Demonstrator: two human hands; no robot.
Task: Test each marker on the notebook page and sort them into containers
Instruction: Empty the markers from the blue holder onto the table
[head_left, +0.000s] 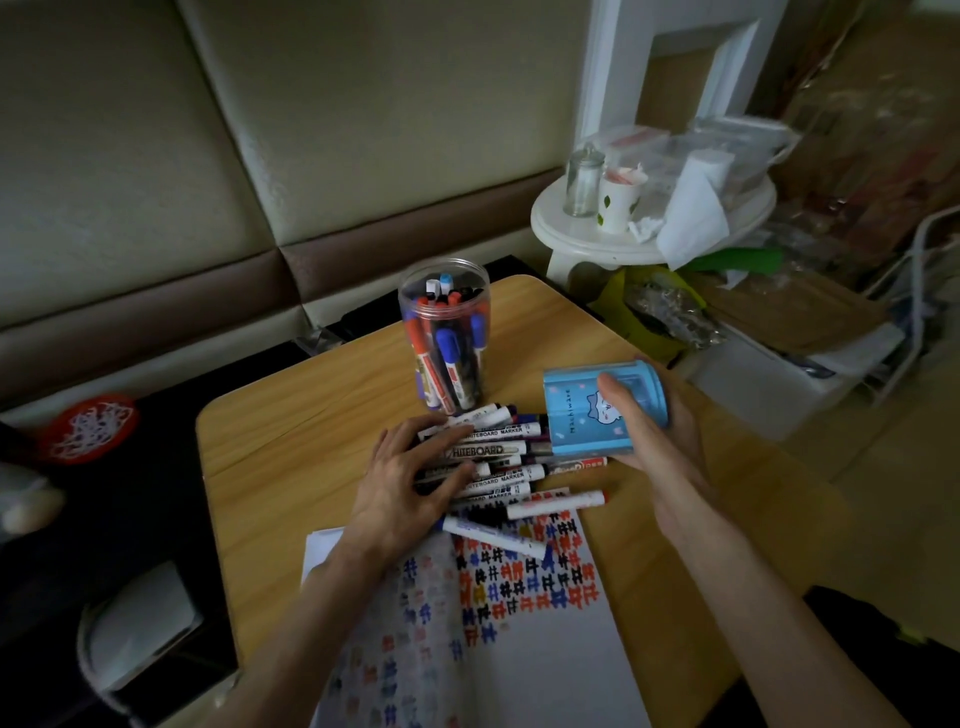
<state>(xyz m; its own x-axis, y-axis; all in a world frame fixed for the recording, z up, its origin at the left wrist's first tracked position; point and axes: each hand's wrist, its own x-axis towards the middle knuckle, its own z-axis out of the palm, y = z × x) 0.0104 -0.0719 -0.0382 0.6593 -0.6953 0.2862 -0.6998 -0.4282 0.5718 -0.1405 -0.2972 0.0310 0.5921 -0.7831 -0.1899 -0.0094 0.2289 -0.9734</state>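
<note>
- Marker pile (506, 451): barrels lie sideways, printed "WHITEBOARD MARKER"; they sit at the table's (291, 441) centre, just past the notebook.
- Blue container (576, 415): tipped on its side and touching the pile's right edge. It has a cartoon cat face and small lettering, seemingly "Machiware".
- Left hand (410, 478): fingers spread flat, pressing on the pile.
- Right hand (649, 441): wrapped round the blue container.
- Clear jar (447, 332): upright behind the pile, holding red, blue and black markers.
- Notebook (545, 649): open page covered in red, blue and black "#" marks, with two markers on its top edge.
</note>
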